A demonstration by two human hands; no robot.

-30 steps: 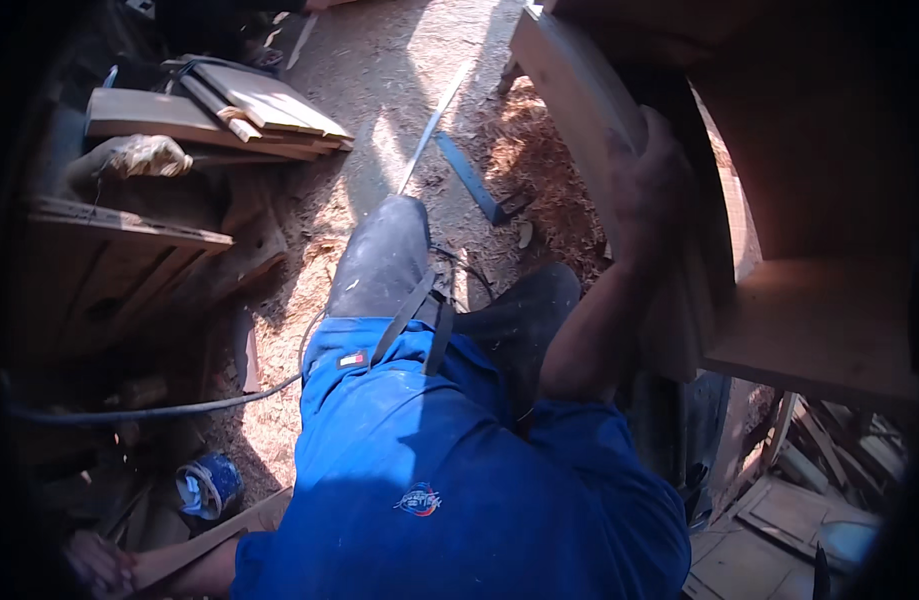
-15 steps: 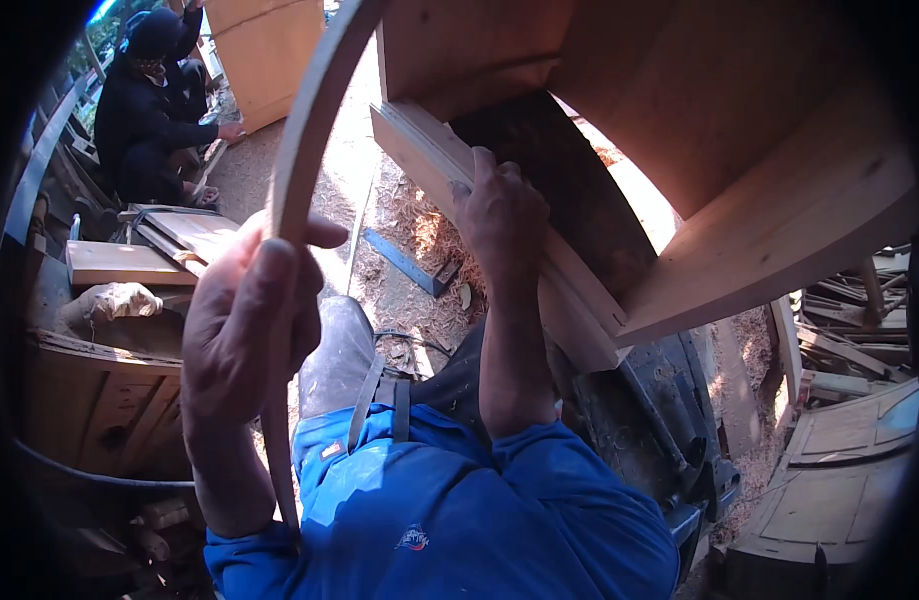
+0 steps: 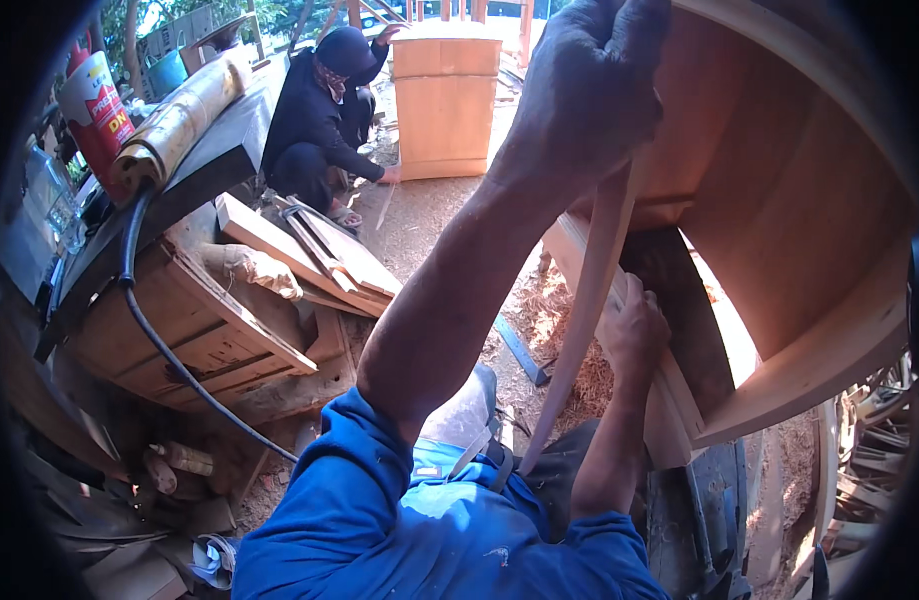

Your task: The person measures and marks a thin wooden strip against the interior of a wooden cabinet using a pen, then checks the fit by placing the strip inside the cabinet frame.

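My left hand (image 3: 594, 90) is raised at the top, its fingers closed round a long pale wooden strip (image 3: 579, 340) that runs down toward my lap, near the rim of a large curved wooden piece (image 3: 769, 180). Below it, my right hand (image 3: 634, 315) grips a thick grooved board (image 3: 669, 400) along the curved piece's lower left side. A dark panel (image 3: 684, 300) lies just behind that board. A metal square (image 3: 519, 345) rests on the shavings below.
A crouching person (image 3: 324, 120) touches an upright orange cabinet (image 3: 444, 110). At left are stacked boards (image 3: 329, 250), a bench (image 3: 209, 140) with a red-and-white bottle (image 3: 89, 110), a hose (image 3: 174, 355) and a wooden box (image 3: 179, 330). Scrap wood (image 3: 869, 470) is piled at right.
My left hand has come up from the lower left with the strip and across to the top right. My view has lifted, showing more of the bench and person.
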